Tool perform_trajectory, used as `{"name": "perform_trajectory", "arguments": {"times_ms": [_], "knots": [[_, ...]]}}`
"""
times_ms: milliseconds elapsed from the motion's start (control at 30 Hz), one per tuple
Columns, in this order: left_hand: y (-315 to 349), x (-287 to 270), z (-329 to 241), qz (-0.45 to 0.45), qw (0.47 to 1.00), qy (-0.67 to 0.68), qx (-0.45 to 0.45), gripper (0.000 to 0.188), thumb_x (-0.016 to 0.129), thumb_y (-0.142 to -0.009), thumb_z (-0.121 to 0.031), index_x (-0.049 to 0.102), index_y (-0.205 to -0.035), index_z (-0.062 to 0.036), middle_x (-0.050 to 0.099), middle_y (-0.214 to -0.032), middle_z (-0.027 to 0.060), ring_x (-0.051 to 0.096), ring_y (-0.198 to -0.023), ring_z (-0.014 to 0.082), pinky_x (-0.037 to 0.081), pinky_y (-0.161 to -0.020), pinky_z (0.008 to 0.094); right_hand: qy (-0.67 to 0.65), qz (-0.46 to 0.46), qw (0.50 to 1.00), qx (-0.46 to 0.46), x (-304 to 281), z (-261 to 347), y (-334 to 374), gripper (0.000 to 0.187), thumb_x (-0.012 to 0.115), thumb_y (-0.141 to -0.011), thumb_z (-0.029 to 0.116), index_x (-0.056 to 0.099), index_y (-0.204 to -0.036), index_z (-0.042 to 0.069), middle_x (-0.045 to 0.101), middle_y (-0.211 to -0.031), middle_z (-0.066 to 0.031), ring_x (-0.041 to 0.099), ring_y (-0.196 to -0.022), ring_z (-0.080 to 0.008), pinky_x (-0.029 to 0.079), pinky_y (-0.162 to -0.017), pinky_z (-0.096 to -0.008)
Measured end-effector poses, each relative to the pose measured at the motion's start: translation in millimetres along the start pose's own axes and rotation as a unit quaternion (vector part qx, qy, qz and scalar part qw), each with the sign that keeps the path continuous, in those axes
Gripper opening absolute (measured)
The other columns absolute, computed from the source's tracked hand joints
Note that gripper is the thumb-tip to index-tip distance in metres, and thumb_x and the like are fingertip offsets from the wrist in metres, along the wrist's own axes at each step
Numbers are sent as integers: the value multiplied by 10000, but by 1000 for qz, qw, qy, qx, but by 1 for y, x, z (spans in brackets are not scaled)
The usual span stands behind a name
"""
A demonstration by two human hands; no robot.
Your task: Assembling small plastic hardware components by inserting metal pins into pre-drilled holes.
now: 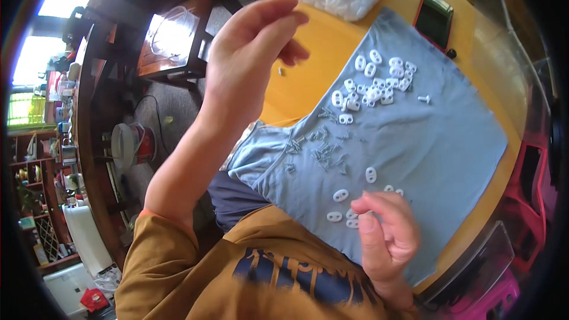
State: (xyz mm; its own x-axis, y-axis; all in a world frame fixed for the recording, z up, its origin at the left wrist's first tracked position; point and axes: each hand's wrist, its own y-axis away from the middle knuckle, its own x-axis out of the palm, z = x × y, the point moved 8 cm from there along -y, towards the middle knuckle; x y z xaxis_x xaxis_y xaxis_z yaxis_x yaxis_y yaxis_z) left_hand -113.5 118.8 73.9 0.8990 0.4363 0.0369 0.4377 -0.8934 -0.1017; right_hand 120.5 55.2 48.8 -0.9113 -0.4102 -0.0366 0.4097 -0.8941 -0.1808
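Observation:
My left hand (252, 41) is raised over the table's left edge, fingers loosely stretched, with nothing visible in it. My right hand (388, 237) is low over the near part of a blue-grey cloth (432, 148), thumb and forefinger curled close together. Whatever may be between them is too small to make out. Beside that hand lie several white oval plastic pieces with two holes (341, 195), some partly hidden by its fingers. Farther up the cloth is a pile of similar white pieces (373, 92). Small metal springs (323, 151) lie scattered left of the middle.
A clear plastic tub (349, 9) full of white pieces stands at the far edge of the yellow table (308, 92). A dark phone-like device with a red edge (434, 19) lies at the far right. One small white T-shaped piece (424, 99) sits apart on the cloth.

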Motion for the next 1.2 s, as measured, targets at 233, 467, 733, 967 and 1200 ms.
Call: {"name": "perform_trajectory", "arguments": {"times_ms": [233, 467, 733, 967, 1200], "knots": [[79, -12, 2, 22, 998, -50, 36, 199, 496, -829, 58, 546, -1022, 52, 608, -854, 98, 573, -669, 100, 481, -601, 199, -15, -5, 993, -118, -13, 14, 3, 192, 533, -780, 102, 560, -932, -12, 576, -779, -96, 528, -662, -224, 464, -613, -339], [66, 18, 14, 131, 933, -301, 146, 178, 531, -782, 56, 588, -950, 34, 596, -849, 96, 578, -720, 142, 456, -620, 221, 7, 10, 994, -105, -8, 7, 5, 189, 526, -790, 112, 557, -927, -15, 572, -785, -95, 516, -641, -206, 465, -615, -340], [46, 55, 39, 198, 826, -476, 229, 162, 593, -742, -63, 611, -899, -27, 562, -836, 117, 544, -795, 294, 445, -700, 354, -24, 5, 994, -103, -10, 10, 3, 193, 560, -773, 70, 569, -941, -25, 570, -790, -101, 513, -637, -192, 462, -605, -321], [41, 51, 40, 183, 820, -491, 230, 170, 599, -737, -69, 619, -904, -44, 572, -854, 104, 553, -809, 276, 444, -721, 348, -47, 10, 994, -102, -12, 10, 2, 199, 567, -780, 71, 571, -949, -32, 564, -784, -100, 498, -619, -175, 452, -578, -305], [46, 56, 41, 209, 818, -492, 215, 193, 610, -723, -64, 625, -916, -51, 558, -916, 93, 545, -804, 253, 434, -733, 340, -45, 4, 996, -82, -10, 5, 0, 205, 562, -766, 44, 573, -954, -38, 566, -785, -100, 505, -618, -171, 457, -578, -296]]}}
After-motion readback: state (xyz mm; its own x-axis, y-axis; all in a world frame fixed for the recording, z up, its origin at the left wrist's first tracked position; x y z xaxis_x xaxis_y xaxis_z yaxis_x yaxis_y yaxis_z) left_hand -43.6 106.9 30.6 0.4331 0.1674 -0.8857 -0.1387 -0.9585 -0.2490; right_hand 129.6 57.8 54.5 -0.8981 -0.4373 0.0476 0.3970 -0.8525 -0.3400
